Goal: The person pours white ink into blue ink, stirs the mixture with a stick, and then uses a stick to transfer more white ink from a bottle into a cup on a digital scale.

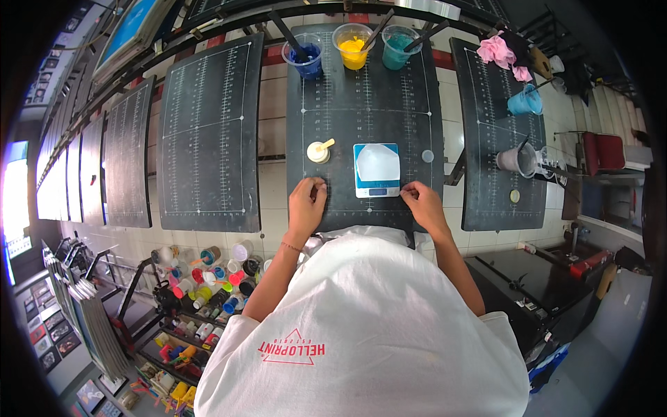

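Note:
My left hand (307,199) rests with curled fingers on the near edge of a black printing board (361,104). My right hand (422,203) rests on the same edge, its fingertips drawn together. Neither hand holds anything. Between them, a little farther out, stands a small blue digital scale (376,169) with a white top. To the scale's left is a small cream cup (319,151) with a yellow stick in it. At the board's far end stand a blue paint cup (303,60), a yellow paint cup (353,47) and a teal paint cup (398,47), each with a stirring stick.
A small grey lid (428,156) lies right of the scale. More black boards flank mine: one on the left (208,132), and one on the right (497,139) with a pink rag (499,51), a blue cup (524,101) and a grey cup (517,160). A rack of paint jars (205,278) sits lower left.

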Tool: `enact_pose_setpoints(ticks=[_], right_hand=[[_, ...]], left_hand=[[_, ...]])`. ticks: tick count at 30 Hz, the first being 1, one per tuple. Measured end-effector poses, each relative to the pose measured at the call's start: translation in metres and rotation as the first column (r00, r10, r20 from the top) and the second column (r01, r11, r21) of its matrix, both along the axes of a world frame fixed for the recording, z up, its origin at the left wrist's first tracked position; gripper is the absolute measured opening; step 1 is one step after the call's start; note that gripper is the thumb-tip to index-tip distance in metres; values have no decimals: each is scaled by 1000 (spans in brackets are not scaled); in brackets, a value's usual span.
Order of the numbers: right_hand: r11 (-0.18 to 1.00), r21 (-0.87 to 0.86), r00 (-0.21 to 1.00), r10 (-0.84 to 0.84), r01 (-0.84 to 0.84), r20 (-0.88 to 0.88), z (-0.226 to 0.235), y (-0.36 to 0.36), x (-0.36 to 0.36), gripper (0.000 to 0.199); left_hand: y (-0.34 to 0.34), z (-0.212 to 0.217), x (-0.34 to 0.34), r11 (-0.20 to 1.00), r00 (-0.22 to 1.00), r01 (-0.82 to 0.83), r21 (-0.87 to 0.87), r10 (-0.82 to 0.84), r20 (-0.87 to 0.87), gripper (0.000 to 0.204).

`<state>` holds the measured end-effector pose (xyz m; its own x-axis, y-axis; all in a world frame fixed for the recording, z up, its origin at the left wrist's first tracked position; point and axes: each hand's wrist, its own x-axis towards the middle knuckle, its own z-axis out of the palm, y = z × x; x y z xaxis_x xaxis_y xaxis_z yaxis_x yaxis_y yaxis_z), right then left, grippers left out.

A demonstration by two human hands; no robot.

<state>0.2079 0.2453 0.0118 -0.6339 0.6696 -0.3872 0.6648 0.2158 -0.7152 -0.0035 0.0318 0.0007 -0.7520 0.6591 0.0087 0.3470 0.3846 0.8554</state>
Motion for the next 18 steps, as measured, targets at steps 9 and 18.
enact_pose_setpoints(ticks=[9, 18], right_hand=[[995, 95, 992, 22, -35, 128, -1, -7, -11, 28], [999, 33, 983, -39, 34, 181, -13, -2, -13, 28]], left_hand=[[1, 1, 0, 1000, 1000, -4, -17, 4, 21, 10], [1, -2, 0, 999, 999, -11, -40, 12, 33, 10]])
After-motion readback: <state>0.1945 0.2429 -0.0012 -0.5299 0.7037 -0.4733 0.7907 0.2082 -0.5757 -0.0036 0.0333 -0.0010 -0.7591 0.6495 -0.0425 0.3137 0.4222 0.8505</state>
